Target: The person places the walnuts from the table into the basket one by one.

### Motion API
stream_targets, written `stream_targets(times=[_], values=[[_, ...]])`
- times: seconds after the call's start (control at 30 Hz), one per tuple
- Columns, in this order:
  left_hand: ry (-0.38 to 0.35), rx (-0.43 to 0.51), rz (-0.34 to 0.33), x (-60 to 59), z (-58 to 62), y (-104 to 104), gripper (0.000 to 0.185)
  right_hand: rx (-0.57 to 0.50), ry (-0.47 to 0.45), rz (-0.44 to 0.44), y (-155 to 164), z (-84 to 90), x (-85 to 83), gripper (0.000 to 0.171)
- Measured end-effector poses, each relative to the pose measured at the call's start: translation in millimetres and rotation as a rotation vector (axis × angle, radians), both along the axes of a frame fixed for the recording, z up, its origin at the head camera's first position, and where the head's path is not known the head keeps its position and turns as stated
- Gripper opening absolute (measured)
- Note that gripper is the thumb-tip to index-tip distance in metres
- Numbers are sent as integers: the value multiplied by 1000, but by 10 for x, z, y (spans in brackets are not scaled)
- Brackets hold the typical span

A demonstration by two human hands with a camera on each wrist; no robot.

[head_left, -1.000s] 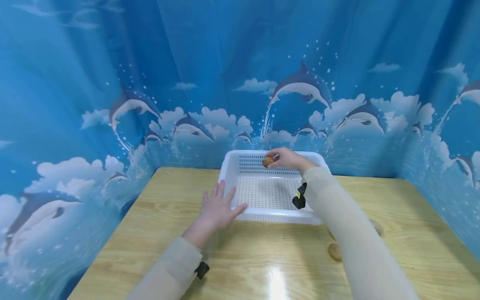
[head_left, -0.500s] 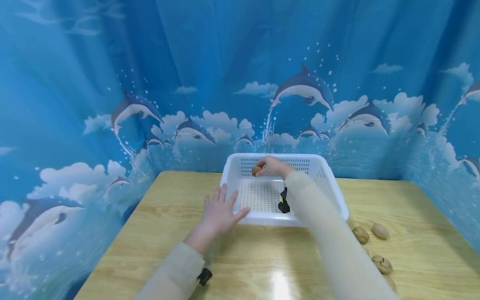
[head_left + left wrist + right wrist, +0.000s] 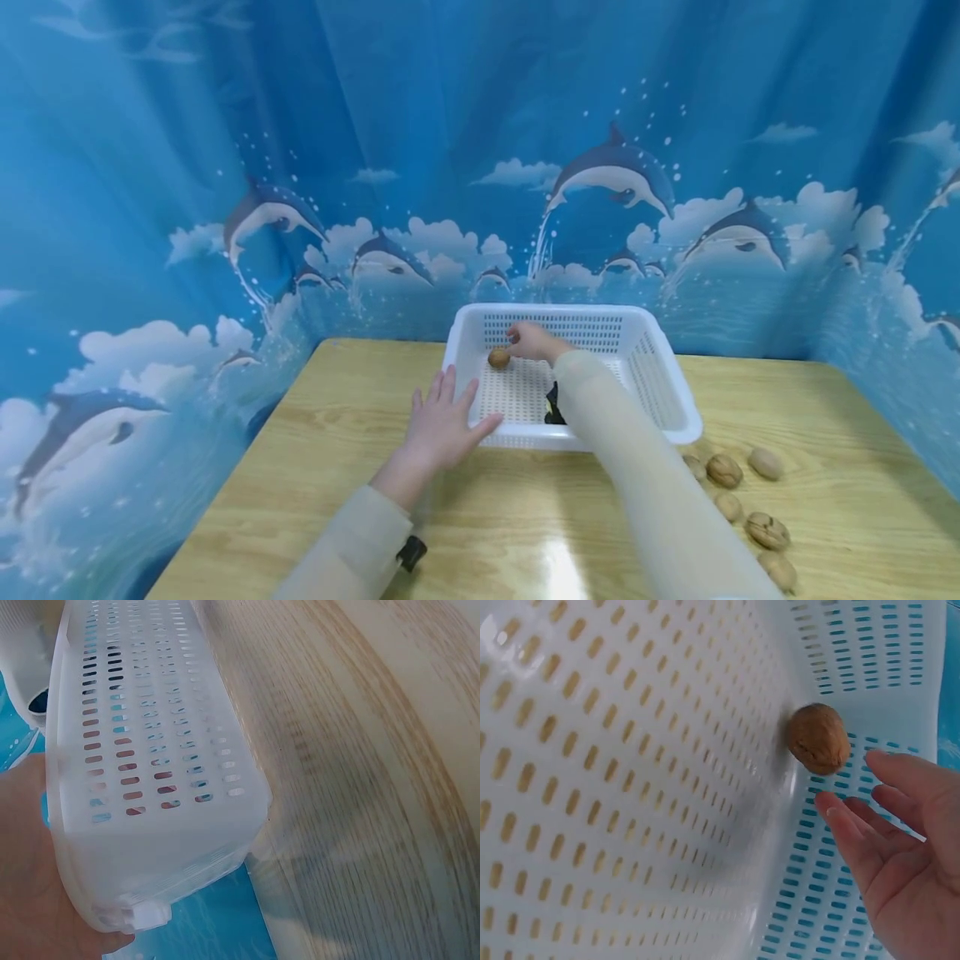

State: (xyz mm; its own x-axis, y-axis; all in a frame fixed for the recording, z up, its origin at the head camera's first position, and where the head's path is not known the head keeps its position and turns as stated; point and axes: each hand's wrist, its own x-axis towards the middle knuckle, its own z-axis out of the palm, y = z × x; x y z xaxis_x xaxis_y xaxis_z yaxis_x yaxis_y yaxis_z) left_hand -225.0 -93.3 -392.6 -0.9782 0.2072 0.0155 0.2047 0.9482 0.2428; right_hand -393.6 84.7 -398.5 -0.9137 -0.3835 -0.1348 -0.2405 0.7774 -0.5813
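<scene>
The right hand [image 3: 900,847] has just let go of the walnut [image 3: 819,739], its fingers now apart beside it; the nut sits inside the white basket [image 3: 555,309], by the far left corner. The left hand [image 3: 442,425], fingers spread, touches the near left rim. Six other walnuts [image 3: 767,531] remain on the bench [image 3: 337,417], right.

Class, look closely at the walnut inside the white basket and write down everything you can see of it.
The walnut is brown and roundish, slightly longer than wide, with a faintly wrinkled, woody-looking shell. The side in view looks whole, with a small dark mark on it. It is inside the white, plastic-looking basket, near its far left corner. The right hand is close by but not touching it: a gap shows. It seems to rest against the basket, though the contact itself is unclear.
</scene>
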Motion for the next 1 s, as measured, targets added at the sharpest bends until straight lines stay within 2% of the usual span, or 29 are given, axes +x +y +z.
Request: stream_targets(times=[0.23,0.37,0.6,0.83,1.0], values=[[-19,6,-1,-7,3,-19,79,-14,-52,-14,185,202,61,46],[-34,17,4,-9,11,-25,79,34,-42,28,389,383,109,48],[-30,4,0,-23,22,-16,80,40,-20,55,841,726,381,54],[-35,18,4,-27,39,-20,79,22,33,77,1269,727,552,53],[-47,28,-2,-12,34,-40,80,-64,31,97,1490,659,735,52]])
